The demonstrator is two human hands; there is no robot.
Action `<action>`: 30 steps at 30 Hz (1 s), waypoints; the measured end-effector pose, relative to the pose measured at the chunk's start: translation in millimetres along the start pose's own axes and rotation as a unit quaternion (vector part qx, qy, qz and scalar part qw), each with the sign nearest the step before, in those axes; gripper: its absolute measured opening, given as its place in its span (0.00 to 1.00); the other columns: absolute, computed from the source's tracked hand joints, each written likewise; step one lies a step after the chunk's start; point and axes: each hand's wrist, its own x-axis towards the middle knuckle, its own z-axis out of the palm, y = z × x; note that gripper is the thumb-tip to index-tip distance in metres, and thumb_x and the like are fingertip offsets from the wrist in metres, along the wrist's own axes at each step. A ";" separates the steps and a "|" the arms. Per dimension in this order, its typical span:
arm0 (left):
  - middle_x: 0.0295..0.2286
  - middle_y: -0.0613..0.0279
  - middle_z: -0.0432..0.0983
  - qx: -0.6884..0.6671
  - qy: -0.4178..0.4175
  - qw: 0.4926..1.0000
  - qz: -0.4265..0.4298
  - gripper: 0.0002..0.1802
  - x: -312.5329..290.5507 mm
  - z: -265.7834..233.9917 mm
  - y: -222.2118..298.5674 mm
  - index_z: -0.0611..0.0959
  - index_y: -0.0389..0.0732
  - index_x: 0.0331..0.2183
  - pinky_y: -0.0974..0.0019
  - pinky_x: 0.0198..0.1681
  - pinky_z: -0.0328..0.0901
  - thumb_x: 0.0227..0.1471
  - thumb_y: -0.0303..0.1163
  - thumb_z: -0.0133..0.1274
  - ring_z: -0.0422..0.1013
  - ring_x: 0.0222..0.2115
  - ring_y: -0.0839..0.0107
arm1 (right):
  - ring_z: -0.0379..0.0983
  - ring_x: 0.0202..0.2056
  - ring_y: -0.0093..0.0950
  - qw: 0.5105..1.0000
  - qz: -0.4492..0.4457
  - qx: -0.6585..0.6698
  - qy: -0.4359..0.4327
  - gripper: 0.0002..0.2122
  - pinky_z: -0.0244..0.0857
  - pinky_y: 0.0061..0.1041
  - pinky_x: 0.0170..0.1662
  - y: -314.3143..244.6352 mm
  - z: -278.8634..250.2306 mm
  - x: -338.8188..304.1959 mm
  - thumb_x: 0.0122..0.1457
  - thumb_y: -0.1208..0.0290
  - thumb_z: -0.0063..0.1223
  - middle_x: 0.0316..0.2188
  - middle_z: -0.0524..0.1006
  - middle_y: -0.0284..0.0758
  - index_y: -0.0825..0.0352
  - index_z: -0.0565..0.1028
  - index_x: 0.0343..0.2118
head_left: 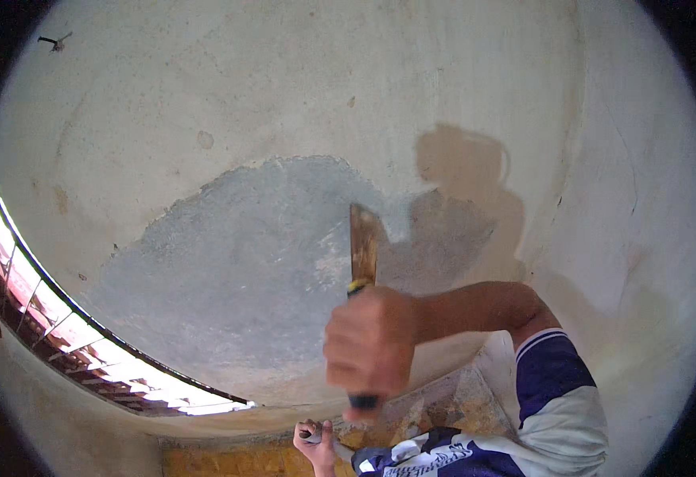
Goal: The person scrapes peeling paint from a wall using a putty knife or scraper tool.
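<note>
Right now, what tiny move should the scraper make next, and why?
Probably a short push of the scraper toward the upper edge of the grey patch. The right hand has a firm-looking grip, the blade points up that way, and pale coating remains beyond the ragged edge.

The off-white front wall (244,87) shows scattered stains; the adjoining right wall (650,119) is cracked (thinly, in a long line). Bright daylight fills the barred window (62,334) at left.
</note>
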 end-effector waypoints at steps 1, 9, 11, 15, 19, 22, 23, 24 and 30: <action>0.19 0.71 0.59 0.016 0.000 1.000 0.011 0.20 1.3 1.4 -0.1 0.61 0.43 0.21 0.76 0.24 0.54 0.43 0.19 0.59 0.55 0.20 0.83 | 0.60 0.13 0.23 1.000 -0.002 -0.002 -0.001 0.19 0.53 0.23 0.14 -9.0 3.8 -0.9 0.53 0.53 0.43 0.12 0.59 0.26 0.61 0.62 0.13; 0.19 0.71 0.59 -0.024 0.034 0.999 -0.014 0.21 -0.9 1.1 -4.7 0.61 0.43 0.22 0.77 0.24 0.54 0.42 0.19 0.59 0.55 0.21 0.83 | 0.60 0.13 0.23 0.999 -0.015 -0.020 0.045 0.16 0.53 0.23 0.14 3.0 7.4 12.8 0.51 0.58 0.46 0.13 0.59 0.25 0.61 0.63 0.13; 0.20 0.71 0.59 0.006 0.020 1.000 -0.015 0.21 -0.4 4.1 9.1 0.61 0.43 0.21 0.77 0.24 0.53 0.42 0.19 0.59 0.55 0.21 0.83 | 0.59 0.13 0.23 0.995 -0.041 -0.033 0.083 0.17 0.52 0.22 0.13 14.7 16.7 10.5 0.52 0.57 0.46 0.13 0.59 0.25 0.60 0.63 0.12; 0.19 0.71 0.57 -0.021 0.039 0.999 -0.001 0.21 2.1 -1.2 -7.2 0.60 0.43 0.21 0.77 0.24 0.53 0.40 0.18 0.58 0.54 0.20 0.83 | 0.58 0.12 0.22 0.997 0.013 -0.032 0.070 0.17 0.51 0.22 0.13 6.8 5.2 17.7 0.51 0.59 0.46 0.12 0.58 0.25 0.61 0.62 0.12; 0.20 0.71 0.57 -0.003 0.036 0.999 -0.010 0.19 -5.0 -5.7 -3.9 0.60 0.43 0.21 0.75 0.24 0.55 0.39 0.18 0.56 0.54 0.20 0.82 | 0.61 0.13 0.25 0.994 0.037 -0.093 0.045 0.19 0.56 0.26 0.14 21.3 0.9 8.6 0.44 0.49 0.49 0.13 0.62 0.28 0.60 0.64 0.13; 0.20 0.71 0.58 -0.026 0.038 0.999 -0.025 0.19 -7.4 -9.9 -3.9 0.61 0.43 0.21 0.74 0.24 0.56 0.38 0.17 0.55 0.54 0.21 0.82 | 0.61 0.12 0.25 0.995 0.009 -0.065 0.070 0.17 0.58 0.26 0.15 -0.9 11.6 25.0 0.43 0.52 0.50 0.12 0.62 0.29 0.61 0.64 0.13; 0.22 0.70 0.60 -0.074 0.032 0.994 -0.073 0.18 -12.7 -24.6 -30.0 0.63 0.43 0.23 0.75 0.26 0.57 0.39 0.18 0.56 0.56 0.23 0.81 | 0.61 0.12 0.25 0.995 -0.020 -0.025 0.092 0.17 0.59 0.26 0.15 -13.1 13.1 27.4 0.42 0.53 0.51 0.11 0.62 0.29 0.62 0.64 0.12; 0.24 0.69 0.61 -0.122 0.028 0.985 -0.118 0.17 -12.1 -29.8 -46.2 0.65 0.43 0.26 0.75 0.28 0.59 0.41 0.19 0.58 0.59 0.25 0.81 | 0.62 0.12 0.25 0.993 -0.036 -0.110 0.031 0.18 0.59 0.28 0.15 -23.0 17.8 22.3 0.42 0.51 0.51 0.10 0.61 0.28 0.61 0.63 0.12; 0.27 0.65 0.64 -0.036 0.040 0.997 -0.051 0.18 -8.9 -8.4 -11.6 0.65 0.42 0.27 0.73 0.32 0.61 0.40 0.20 0.60 0.61 0.27 0.78 | 0.60 0.12 0.22 0.994 -0.023 -0.084 0.068 0.15 0.54 0.23 0.14 -4.8 17.6 34.0 0.48 0.61 0.49 0.11 0.60 0.26 0.62 0.61 0.11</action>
